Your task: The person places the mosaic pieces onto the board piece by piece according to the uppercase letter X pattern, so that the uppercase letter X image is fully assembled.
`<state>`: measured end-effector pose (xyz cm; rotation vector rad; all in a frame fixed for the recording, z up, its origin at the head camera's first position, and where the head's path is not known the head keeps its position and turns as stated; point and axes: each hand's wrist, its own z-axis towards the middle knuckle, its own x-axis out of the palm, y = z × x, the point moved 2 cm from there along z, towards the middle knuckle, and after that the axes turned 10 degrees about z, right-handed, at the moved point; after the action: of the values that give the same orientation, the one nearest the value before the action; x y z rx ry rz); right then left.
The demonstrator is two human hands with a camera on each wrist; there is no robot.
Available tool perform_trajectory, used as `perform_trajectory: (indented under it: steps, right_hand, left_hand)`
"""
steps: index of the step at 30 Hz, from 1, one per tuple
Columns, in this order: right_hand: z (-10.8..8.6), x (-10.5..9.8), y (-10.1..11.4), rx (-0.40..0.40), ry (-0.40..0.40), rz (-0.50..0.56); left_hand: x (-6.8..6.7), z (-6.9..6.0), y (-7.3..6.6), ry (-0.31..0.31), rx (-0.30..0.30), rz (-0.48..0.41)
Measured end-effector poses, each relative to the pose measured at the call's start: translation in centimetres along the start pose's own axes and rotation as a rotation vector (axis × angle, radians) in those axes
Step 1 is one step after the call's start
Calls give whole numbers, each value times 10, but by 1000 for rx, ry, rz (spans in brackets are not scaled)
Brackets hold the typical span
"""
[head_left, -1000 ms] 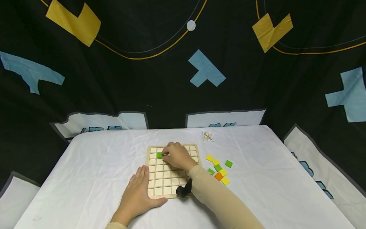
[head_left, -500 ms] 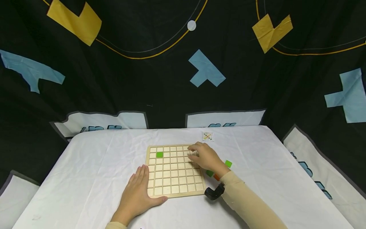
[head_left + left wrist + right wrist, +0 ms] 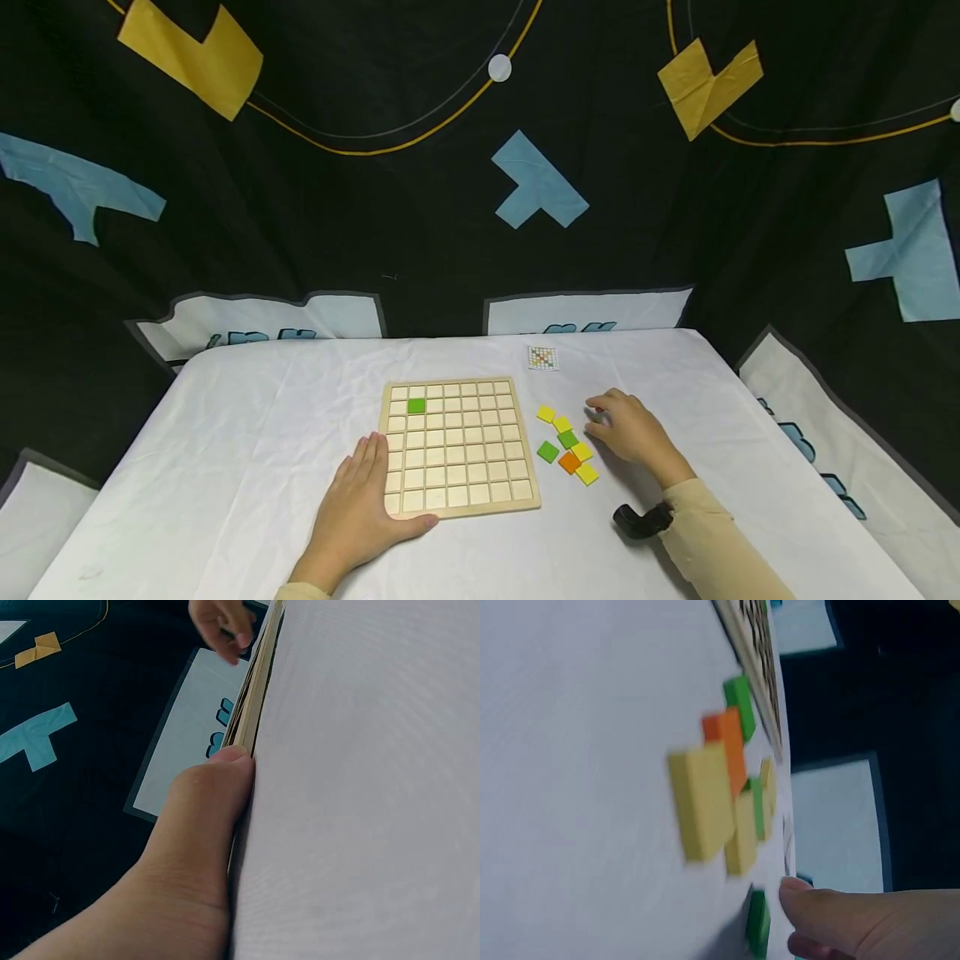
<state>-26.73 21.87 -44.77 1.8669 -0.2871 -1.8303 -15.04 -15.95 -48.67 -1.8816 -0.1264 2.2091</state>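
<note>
A square wooden grid board lies on the white cloth, with one green tile in a cell near its top left. My left hand rests at the board's lower left corner, fingers straight along the left side and thumb against the front edge. To the right, my right hand hovers over the cloth, thumb and fingers apart. Close to its thumb in the right wrist view is a loose green tile, hidden by the hand in the head view. Between board and right hand lie several loose tiles: yellow, green and orange.
A small printed card with a coloured grid lies beyond the board's far right corner. The white-covered table ends at a black curtain at the back. A black wrist strap piece juts from the right sleeve.
My right hand has left the green tile in the board's cell and moved right, past the loose tiles to the outlying green one. The left hand stays in place.
</note>
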Motion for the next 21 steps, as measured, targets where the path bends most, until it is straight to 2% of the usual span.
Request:
perform_trajectory:
  steps: [7,15,21]
  right_hand:
    - [-9,-1,-16,30,33,-6]
    - [-9,2,-11,3,21,-57]
    - [-5,7,-7,28,27,-90]
  left_hand:
    - [0,-1,0,-1,1,-11]
    - [2,-2,1,9,-3,-14]
    - [3,-2,2,9,0,-15]
